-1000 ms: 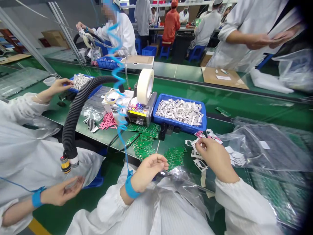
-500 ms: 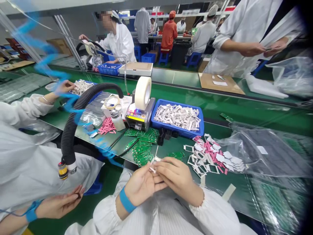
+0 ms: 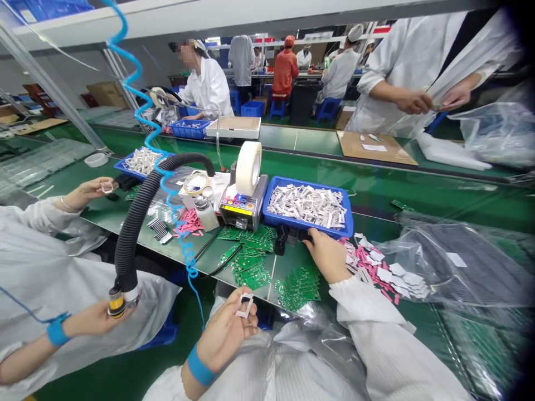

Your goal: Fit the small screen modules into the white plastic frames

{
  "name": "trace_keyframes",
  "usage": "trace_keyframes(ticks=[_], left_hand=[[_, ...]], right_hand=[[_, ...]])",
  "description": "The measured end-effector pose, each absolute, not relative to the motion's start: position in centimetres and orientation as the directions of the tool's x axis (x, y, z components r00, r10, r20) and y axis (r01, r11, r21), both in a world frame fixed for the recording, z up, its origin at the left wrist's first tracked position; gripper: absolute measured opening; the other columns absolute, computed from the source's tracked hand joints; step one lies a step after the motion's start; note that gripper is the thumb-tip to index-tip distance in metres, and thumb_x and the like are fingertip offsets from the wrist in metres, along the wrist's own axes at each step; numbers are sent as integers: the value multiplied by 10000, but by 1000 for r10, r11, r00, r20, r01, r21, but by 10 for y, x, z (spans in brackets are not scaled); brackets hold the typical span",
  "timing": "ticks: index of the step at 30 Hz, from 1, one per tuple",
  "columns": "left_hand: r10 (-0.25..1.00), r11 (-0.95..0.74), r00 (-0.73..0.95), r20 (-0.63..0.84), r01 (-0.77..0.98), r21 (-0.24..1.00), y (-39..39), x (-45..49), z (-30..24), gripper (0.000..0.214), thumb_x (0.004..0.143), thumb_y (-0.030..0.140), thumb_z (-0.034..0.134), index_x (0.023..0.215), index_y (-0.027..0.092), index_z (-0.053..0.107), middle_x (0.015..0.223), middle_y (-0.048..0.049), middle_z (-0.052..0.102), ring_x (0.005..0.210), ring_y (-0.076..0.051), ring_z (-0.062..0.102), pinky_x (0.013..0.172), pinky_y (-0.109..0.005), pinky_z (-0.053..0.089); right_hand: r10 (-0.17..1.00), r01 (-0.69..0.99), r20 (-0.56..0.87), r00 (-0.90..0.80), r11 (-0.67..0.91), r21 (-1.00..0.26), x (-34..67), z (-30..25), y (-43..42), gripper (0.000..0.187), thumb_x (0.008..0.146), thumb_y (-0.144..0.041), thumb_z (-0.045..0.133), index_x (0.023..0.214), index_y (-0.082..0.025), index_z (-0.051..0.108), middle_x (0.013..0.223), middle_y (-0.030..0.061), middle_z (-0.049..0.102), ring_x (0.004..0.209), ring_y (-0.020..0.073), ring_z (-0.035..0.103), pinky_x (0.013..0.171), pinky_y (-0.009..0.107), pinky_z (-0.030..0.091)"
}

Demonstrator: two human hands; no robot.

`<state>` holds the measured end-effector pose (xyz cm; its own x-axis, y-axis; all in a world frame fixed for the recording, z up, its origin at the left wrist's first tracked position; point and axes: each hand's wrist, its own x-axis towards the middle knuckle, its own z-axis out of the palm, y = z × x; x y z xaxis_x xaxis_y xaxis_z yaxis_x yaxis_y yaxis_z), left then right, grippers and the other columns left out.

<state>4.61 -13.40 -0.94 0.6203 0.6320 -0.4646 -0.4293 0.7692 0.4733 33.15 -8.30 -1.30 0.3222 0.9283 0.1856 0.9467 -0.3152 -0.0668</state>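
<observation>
— Where's the white frame?
— Pinched in the left hand, near edge. Right hand reaches the black pieces by the blue tray (grip hidden, can't tell).
— Hold it lightly, I'd say; edges only.

Observed left hand raised over the lap, palm up, with small white frame pinched between thumb and fingertips; blue wrist strap on that wrist. Noted right hand stretched out over the green table, fingertips at the small black parts just in front of the blue tray; grip there not discernible. Logged green circuit boards between the two hands, pink and white pieces just right of the right hand. Recorded tape dispenser touching the tray's left side. Noted a co-worker's hand at the end of the black hose, far left.
</observation>
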Motion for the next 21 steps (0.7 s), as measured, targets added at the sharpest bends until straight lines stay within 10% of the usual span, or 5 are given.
trace_keyframes(ticks=[8,14,21], left_hand=[[737,666,384,-556,-552,502,-131,-10,-28,263,816,164,575,1076,200,547,933,-85,713,784,-160,670,771,-310,501],[830,330,-11,-558,-797,507,-92,-96,-59,496,842,22,432,1300,213,434,953,-58,726,914,-141,680,871,-260,505],[856,297,-89,-508,-721,626,-90,-157,-57,461,785,31,543,1222,178,531,939,-78,720,957,-193,662,904,-314,482]], right_hand=[[958,971,194,212,-184,-155,323,16,-111,134,830,-260,499,819,-199,618,854,44,666,687,178,615,491,262,316],[985,444,-79,-155,-2,-896,224,40,-89,211,746,-281,613,947,-218,629,768,-3,650,668,150,601,624,269,477],[697,367,-473,-539,-311,-877,24,1,-37,186,870,-284,571,958,-123,599,873,18,627,716,109,604,642,277,522]])
